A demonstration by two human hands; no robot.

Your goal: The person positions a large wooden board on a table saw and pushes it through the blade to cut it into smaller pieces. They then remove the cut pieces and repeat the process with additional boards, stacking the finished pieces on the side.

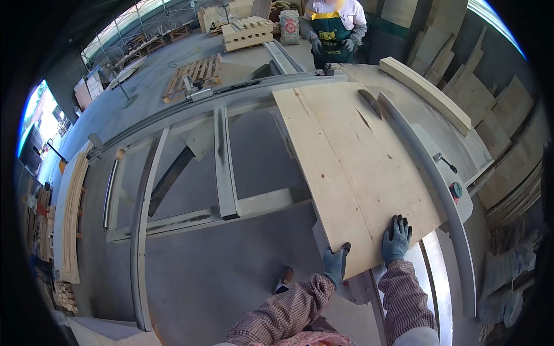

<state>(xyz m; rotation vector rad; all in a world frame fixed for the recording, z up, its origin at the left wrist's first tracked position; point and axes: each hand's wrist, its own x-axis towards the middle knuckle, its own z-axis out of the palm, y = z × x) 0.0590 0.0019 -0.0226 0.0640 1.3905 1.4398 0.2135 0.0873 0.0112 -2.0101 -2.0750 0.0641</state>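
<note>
A large pale plywood board (346, 167) lies on a sliding table saw, beside the long metal rip fence (421, 150). My left hand (335, 264), in a blue-grey glove with dark fingertips, grips the board's near left corner, thumb on top and the other fingers partly hidden. On the board's near edge, my right hand (396, 239) rests palm down with its gloved fingers stretched forward. Toward the far end, a curved saw blade or guard plate (370, 102) stands up at the board, close to the fence.
The saw's metal sliding frame (227, 167) extends left. Past the far end stands a person in a dark green apron (330, 34). A long timber (427, 95) lies right of the fence, near a crank handle (445, 162) and green knob (456, 189). Boards (502, 115) lean along the right wall.
</note>
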